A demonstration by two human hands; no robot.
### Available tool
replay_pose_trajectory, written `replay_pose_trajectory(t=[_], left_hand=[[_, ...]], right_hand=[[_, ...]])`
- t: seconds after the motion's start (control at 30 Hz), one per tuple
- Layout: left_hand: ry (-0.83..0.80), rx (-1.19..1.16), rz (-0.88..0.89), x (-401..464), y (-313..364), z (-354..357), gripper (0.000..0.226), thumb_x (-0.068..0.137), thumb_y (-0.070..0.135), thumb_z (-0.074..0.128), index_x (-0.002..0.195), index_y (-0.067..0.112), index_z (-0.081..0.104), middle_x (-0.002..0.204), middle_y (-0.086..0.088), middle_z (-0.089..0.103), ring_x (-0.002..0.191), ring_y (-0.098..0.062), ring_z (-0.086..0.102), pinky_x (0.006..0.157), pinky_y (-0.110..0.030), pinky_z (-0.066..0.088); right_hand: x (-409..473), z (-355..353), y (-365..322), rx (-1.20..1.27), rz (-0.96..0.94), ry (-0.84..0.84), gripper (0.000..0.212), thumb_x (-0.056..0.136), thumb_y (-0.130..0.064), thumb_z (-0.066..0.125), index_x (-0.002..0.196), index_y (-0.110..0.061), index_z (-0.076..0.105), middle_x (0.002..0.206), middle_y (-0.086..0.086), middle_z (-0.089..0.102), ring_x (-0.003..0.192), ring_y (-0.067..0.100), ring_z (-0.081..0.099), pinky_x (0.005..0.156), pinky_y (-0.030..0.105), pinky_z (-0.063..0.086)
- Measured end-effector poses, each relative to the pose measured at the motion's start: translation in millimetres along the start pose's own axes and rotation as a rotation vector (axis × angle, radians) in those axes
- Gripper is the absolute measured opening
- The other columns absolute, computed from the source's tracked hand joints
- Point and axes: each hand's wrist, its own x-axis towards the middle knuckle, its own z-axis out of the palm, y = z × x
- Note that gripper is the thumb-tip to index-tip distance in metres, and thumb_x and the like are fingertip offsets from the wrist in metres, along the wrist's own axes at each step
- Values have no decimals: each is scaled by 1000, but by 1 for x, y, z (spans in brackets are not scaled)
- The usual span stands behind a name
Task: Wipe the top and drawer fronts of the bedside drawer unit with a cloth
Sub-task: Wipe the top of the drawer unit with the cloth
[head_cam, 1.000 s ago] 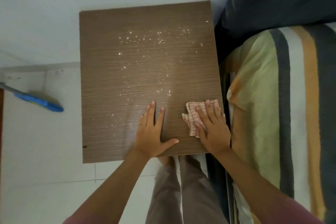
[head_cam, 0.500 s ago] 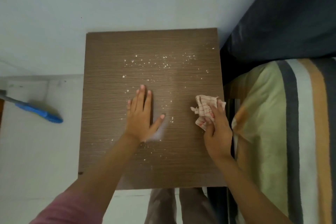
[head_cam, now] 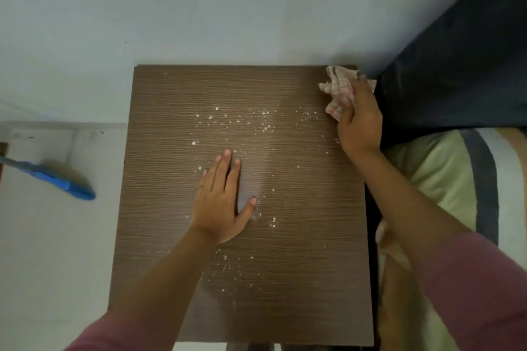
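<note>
Your right hand [head_cam: 360,120] has the cloth [head_cam: 339,91] bunched in its curled fingers at the far right corner of the bedside drawer unit [head_cam: 171,111], right by the wall and just beside the dark bedding [head_cam: 456,71]. Your left hand [head_cam: 221,202] lies flat on the wooden top with its fingers straight, holding nothing, near the middle of the scattered white crumbs [head_cam: 265,120].

Several things could go wrong from there. The cloth is crumpled into a wad, so only a small part of it seems to meet the wood; a pass made like that would likely leave streaks of crumbs behind. Part of the cloth hangs past the right edge, and a sweep toward that side would push crumbs into the gap by the striped bed cover [head_cam: 445,179], where they are hard to get out. Your flat left palm sits on some of the specks, so it may press them in or carry them off on your skin, and the patch under it would go unwiped unless you lift it. Crumbs pulled toward the near edge would fall to the floor [head_cam: 42,251] near the blue-handled tool [head_cam: 61,182]. The drawer fronts are out of sight from this angle, so I cannot tell their condition.
</note>
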Motion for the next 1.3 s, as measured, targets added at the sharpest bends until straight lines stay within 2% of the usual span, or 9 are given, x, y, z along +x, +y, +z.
replay_pose_trajectory(t=[0.1, 0.17, 0.33, 0.53, 0.77, 1.07, 1.3], left_hand=[[0, 1, 2, 0, 0, 0, 79, 88, 56, 37, 147, 4, 24, 156, -13, 15, 144, -26, 11, 113, -48, 17], [2, -1, 3, 0, -1, 1, 80, 88, 56, 37, 146, 4, 25, 156, -13, 15, 144, -27, 12, 112, -48, 18], [6, 4, -1, 0, -1, 1, 79, 88, 57, 37, 146, 4, 26, 155, -14, 17, 143, -28, 15, 112, -47, 19], [19, -11, -1, 0, 0, 1, 79, 88, 57, 38, 145, 4, 27, 155, -14, 19, 143, -28, 17, 111, -50, 24], [35, -27, 21, 0, -1, 2, 78, 87, 55, 42, 144, 2, 30, 154, -16, 22, 142, -30, 19, 108, -54, 29], [75, -19, 18, 0, -1, 2, 79, 86, 55, 43, 145, 4, 30, 154, -15, 21, 142, -30, 20, 112, -50, 24], [44, -4, 23, -1, -1, 0, 83, 87, 59, 32, 147, 4, 22, 156, -16, 14, 143, -31, 15, 114, -50, 19]], right_hand=[[20, 15, 5, -155, 18, -118, 48, 97, -23, 38, 143, -15, 33, 153, 13, 26, 143, 28, 19, 117, 44, 14], [25, 22, 6, -324, -10, -166, 50, 96, -28, 38, 144, -20, 31, 156, 11, 18, 144, 29, 11, 115, 49, 8], [20, 25, 3, -428, -54, -221, 51, 95, -39, 36, 145, -31, 29, 158, 5, 13, 145, 26, 7, 114, 48, 6], [-3, 21, 8, -385, -200, -250, 46, 94, -40, 38, 138, -27, 43, 154, 3, 27, 142, 24, 21, 113, 51, 19], [-49, 14, 9, -371, -256, -302, 44, 96, -37, 42, 138, -29, 42, 154, -1, 26, 143, 21, 20, 112, 48, 18], [-114, 2, 13, -382, -287, -349, 46, 94, -43, 36, 138, -30, 41, 155, -2, 24, 144, 19, 17, 110, 49, 21], [-173, -9, 19, -378, -266, -346, 47, 95, -45, 33, 139, -32, 40, 155, -4, 21, 144, 15, 13, 111, 48, 21]])
